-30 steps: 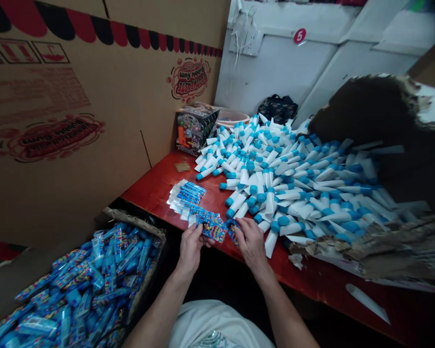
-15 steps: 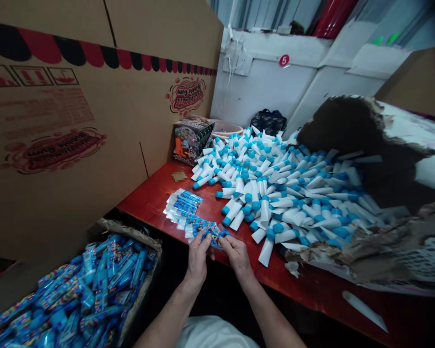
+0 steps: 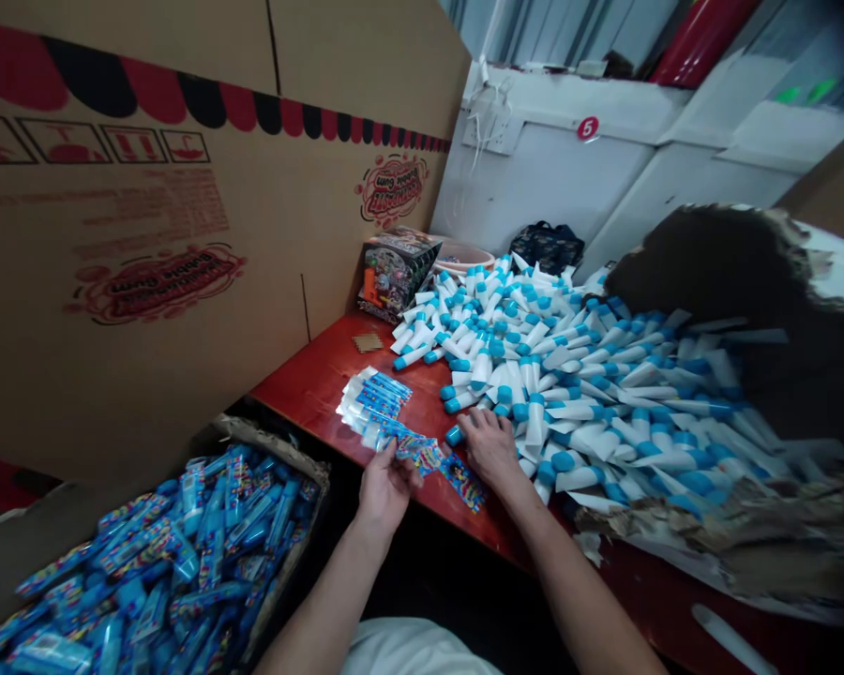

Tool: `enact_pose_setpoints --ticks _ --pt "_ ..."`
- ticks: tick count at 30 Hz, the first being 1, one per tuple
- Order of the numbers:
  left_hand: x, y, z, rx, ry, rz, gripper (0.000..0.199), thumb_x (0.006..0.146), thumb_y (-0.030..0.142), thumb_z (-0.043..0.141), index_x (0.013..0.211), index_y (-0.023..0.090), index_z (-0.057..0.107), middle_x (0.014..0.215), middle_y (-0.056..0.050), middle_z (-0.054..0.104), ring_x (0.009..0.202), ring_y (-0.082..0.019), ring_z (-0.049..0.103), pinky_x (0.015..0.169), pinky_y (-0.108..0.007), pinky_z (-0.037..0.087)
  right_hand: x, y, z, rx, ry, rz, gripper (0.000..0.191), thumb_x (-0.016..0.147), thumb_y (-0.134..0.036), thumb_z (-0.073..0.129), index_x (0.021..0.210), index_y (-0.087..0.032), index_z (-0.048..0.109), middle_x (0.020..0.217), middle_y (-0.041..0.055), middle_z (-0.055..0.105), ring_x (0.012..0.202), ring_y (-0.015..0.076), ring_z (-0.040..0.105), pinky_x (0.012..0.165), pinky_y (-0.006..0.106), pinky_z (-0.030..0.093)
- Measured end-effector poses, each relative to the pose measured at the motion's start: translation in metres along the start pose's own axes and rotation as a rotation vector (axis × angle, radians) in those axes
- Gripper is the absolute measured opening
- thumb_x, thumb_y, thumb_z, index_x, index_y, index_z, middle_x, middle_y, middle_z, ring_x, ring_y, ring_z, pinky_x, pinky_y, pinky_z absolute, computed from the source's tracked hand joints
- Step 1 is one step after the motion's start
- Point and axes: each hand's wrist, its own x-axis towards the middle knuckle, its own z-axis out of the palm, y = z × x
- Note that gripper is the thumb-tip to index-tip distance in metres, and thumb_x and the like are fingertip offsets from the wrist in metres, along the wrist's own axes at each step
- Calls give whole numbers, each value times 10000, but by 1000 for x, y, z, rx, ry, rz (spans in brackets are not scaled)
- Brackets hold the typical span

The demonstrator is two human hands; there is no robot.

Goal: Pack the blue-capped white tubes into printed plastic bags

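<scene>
Both hands are apart: your left hand (image 3: 386, 489) pinches a glossy blue printed sachet strip (image 3: 422, 454) over the red tabletop (image 3: 309, 394), and your right hand (image 3: 490, 447) lies open beside white blue-capped plastic tubes (image 3: 535, 422). A hard tug could tear the strip or scatter tubes.

Smooth white plastic tubes (image 3: 535, 422) with glossy blue caps (image 3: 564, 461) lie on a glossy red tabletop (image 3: 316, 375).

On the tan corrugated cardboard panel (image 3: 141, 394) filling the left of the frame, two red oval logos read "Bubble Gum", printed upside down: one (image 3: 394, 189) at the panel's upper right, the other (image 3: 156, 284) lower and further left. A round red sticker (image 3: 588, 129) on the white wall panel (image 3: 535, 187) at top centre shows a white 5. Print on the blue foil packets (image 3: 464, 483) at bottom centre is too small to read
</scene>
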Motion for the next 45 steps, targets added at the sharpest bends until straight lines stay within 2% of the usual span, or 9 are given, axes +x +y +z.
enact_pose_setpoints --ticks 5,10,13,17,22,28,35,41,45 --pt "-3 4 -2 -15 53 52 244 711 351 703 681 147 573 489 -2 583 399 -135 535 441 -263 434 -2 -12 -10 190 30 60 220 896 -256 441 1028 -162 589 941 91 647 921 229 564 884 381 354" --pt "-5 0 4 -38 7 142 262 668 348 748 727 140 600 562 5 621 452 -114 552 465 -238 440 -25 -56 -37 717 54 239 306 900 -365 472 1147 -207 560 1032 48 664 903 190 625 779 284 476" --pt "-6 -2 5 -82 3 167 261 647 303 770 790 142 622 709 -10 678 598 -127 619 602 -254 500 -42 -77 -54 908 -71 74 352 868 -357 542 1198 -236 563 1133 48 650 1043 218 609 935 339 456" --pt "-9 -2 4 9 19 151 282 664 369 754 758 138 621 602 -1 635 486 -118 563 484 -246 445 -58 -76 -65 1050 -62 179 382 882 -364 527 1246 -252 557 1232 67 611 1182 259 539 1011 415 415" --pt "-16 -7 4 57 -16 214 284 678 375 745 782 146 615 632 8 630 473 -98 533 458 -231 417 -68 -67 -69 963 -21 209 421 904 -339 497 1320 -268 501 1278 75 570 1117 230 570 944 371 465" --pt "-23 -13 4 163 13 338 252 747 383 693 863 172 618 711 25 631 562 -100 557 511 -221 432 -76 -71 -75 629 0 127 454 908 -259 463 1362 -272 447 1126 79 590 963 203 593 801 307 495" --pt "-25 -13 1 221 13 399 286 748 349 698 965 168 653 892 -13 674 775 -143 610 724 -261 471 -83 -75 -69 252 95 39 430 877 -190 473 1305 -219 508 1023 98 608 869 226 552 721 345 443" --pt "-37 -16 8 111 -144 270 280 835 422 585 911 158 640 827 -30 673 725 -150 602 673 -277 465 -83 -81 -59 317 122 98 424 888 -197 464 1312 -182 480 1051 107 584 918 224 545 779 355 472" --pt "-44 -23 15 68 -194 170 166 816 295 637 939 183 641 894 -15 682 778 -136 615 719 -267 465 -81 -83 -50 342 140 111 430 883 -199 475 1312 -183 484 1046 108 586 922 228 550 788 362 487"
